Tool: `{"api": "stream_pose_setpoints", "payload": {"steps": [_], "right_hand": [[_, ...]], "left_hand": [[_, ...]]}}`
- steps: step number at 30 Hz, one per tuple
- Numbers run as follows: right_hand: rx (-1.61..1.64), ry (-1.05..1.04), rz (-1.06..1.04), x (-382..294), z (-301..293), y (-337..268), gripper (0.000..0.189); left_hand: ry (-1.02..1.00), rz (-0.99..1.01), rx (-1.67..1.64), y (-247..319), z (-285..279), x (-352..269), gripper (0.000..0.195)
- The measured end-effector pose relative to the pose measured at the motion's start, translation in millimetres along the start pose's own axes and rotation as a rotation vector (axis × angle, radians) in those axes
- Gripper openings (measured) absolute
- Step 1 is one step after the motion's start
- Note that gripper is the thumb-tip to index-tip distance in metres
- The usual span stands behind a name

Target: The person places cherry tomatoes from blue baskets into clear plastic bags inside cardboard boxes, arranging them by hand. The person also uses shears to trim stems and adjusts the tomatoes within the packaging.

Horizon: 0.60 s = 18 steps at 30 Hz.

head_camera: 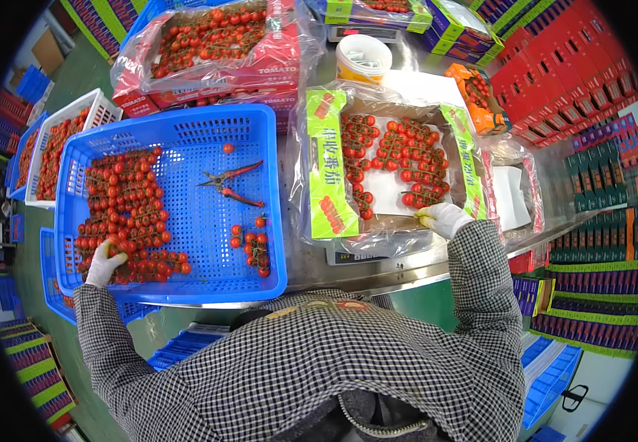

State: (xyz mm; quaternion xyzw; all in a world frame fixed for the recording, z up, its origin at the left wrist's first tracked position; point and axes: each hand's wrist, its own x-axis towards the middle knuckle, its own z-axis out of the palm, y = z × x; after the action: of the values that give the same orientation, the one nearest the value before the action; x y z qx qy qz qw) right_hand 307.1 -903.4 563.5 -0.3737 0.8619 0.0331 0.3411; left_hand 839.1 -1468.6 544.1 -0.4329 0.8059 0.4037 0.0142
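My left hand (pixel 105 264), in a white glove, has thumb and finger around a truss of red cherry tomatoes (pixel 153 267) at the near left of a blue plastic crate (pixel 197 130). Rows of trusses fill that crate's left side. Red-handled pruning snips (pixel 230 184) lie open on its floor, above a small loose truss (pixel 255 248). My right hand (pixel 445 219), gloved too, is at the near right corner of a green-ended carton (pixel 332 166). Its fingertips touch the liner or rim by the lowest truss (pixel 425 195); their grip is unclear. Tomato trusses lie on white paper inside.
Red tomato cartons (pixel 274 83) are stacked behind the crate. A white bucket (pixel 363 58) holding small packets stands behind the carton. A scale (pixel 346 257) shows partly under the carton's near edge. A lined tray (pixel 511 196) sits rightward on the metal table (pixel 310 271).
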Motion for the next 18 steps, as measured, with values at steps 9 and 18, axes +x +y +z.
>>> {"api": "stream_pose_setpoints", "payload": {"steps": [9,18], "right_hand": [[1.31,0.224,-0.424,-1.1,-38.9,-76.3,0.04],[1.218,0.508,-0.359,-11.7,-50.4,-7.3,0.036]], "left_hand": [[-0.542,0.237,-1.062,297.2,172.4,-4.7,0.038],[-0.527,0.231,-0.392,437.3,413.4,37.7,0.058]]}}
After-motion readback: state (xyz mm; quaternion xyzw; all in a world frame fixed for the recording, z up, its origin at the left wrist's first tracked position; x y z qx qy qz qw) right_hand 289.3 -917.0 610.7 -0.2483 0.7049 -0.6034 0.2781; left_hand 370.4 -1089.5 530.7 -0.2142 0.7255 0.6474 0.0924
